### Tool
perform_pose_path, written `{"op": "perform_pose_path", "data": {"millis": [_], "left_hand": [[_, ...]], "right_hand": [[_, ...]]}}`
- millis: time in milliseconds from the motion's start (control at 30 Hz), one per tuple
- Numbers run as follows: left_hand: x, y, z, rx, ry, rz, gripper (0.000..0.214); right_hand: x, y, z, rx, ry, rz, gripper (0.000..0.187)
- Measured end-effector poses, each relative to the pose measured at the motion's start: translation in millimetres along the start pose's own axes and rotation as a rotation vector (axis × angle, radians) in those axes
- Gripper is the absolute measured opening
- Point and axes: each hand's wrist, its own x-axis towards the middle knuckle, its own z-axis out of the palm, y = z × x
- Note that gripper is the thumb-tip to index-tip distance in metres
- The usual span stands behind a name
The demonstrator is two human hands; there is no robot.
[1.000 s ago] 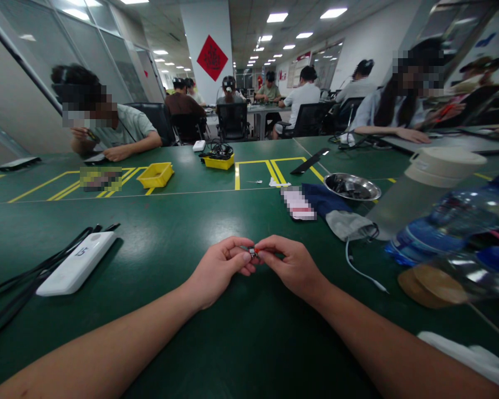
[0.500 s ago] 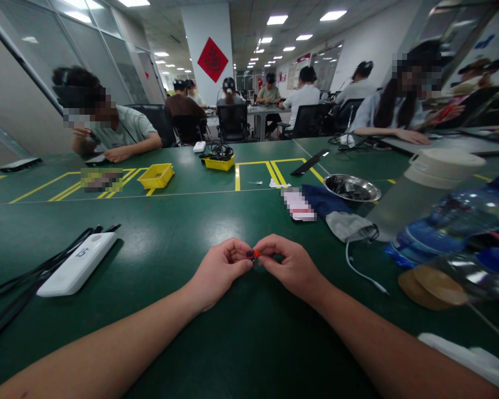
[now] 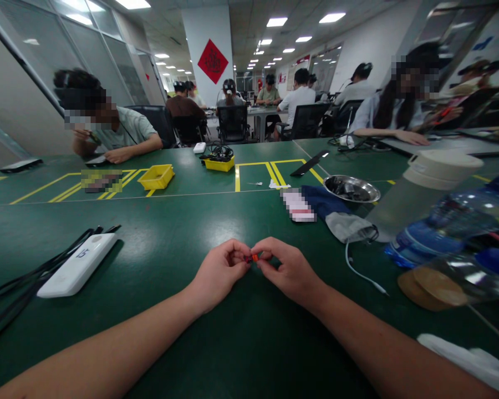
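Observation:
My left hand [image 3: 219,272] and my right hand [image 3: 285,268] meet over the green table [image 3: 174,233], fingertips pinched together. Between them is a tiny red and dark part [image 3: 251,258], gripped from both sides. Both wrists rest on or just above the tabletop near its middle. The part is too small to identify further.
A white power bank [image 3: 77,264] with black cables lies at the left. A metal bowl [image 3: 351,188], dark cloth, white cable [image 3: 360,271] and plastic bottles [image 3: 449,221] crowd the right. Yellow trays [image 3: 156,175] sit farther back. Other people work at the far side.
The small part has been turned between my fingertips: a silvery side showed first, now the red side. Both hands have stayed in nearly the same place.

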Motion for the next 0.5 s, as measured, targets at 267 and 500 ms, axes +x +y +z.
{"op": "perform_pose_path", "data": {"millis": [267,500], "left_hand": [[-2.4,0.9,-0.5,-0.039,-0.03,-0.031,0.019],[-2.3,7.6,-0.4,-0.03,-0.05,-0.044,0.023]], "right_hand": [[1.3,-1.1,-1.9,0.004,0.019,-0.076,0.029],[2.0,-1.1,-3.0,-0.021,0.104,-0.003,0.029]]}}
